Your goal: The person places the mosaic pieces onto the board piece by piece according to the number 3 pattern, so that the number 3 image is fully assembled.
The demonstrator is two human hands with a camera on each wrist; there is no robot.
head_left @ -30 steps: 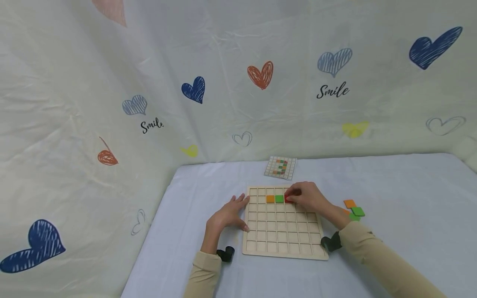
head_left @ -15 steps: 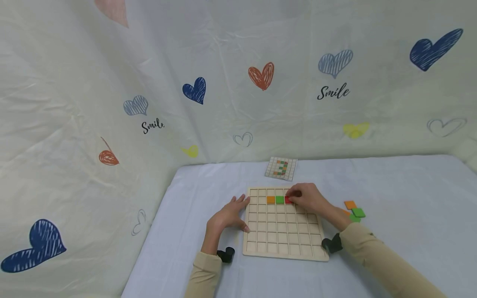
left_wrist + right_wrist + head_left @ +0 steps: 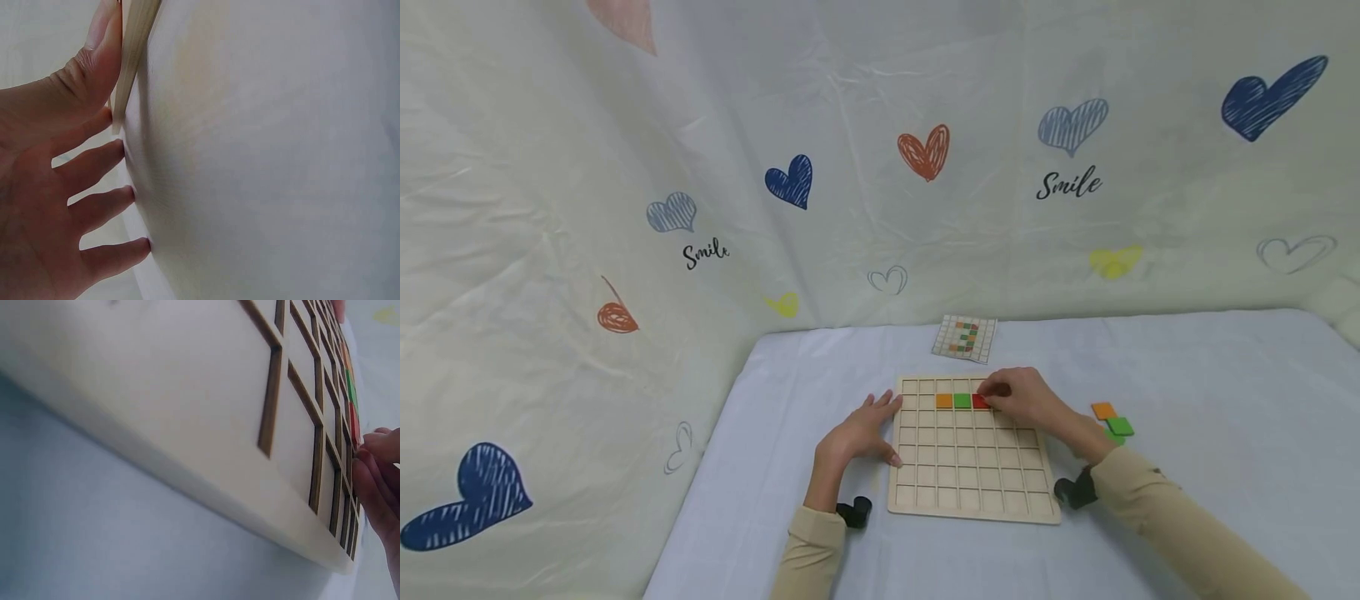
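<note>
A square wooden grid board (image 3: 957, 478) lies on the table. In its upper row sit an orange tile (image 3: 944, 401), a green tile (image 3: 962, 401) and a red tile (image 3: 979, 401), side by side. My right hand (image 3: 1018, 395) reaches over the board from the right, thumb and fingertips pinched at the red tile's right edge. In the right wrist view, those fingertips (image 3: 369, 442) meet right at the end of the red tile. My left hand (image 3: 860, 430) is spread at the board's left edge, its thumb (image 3: 100, 62) against the wooden side and the other fingers extended.
A small printed card (image 3: 966, 337) showing a coloured grid pattern lies behind the board. Right of the board, beyond my right forearm, are loose orange tiles (image 3: 1103, 411) and green tiles (image 3: 1121, 427). A white curtain with printed hearts (image 3: 923, 153) hangs behind the table.
My right hand has shifted slightly to the right, uncovering more of the red tile. The right wrist and forearm moved a little outward. My left hand has stayed in place.
</note>
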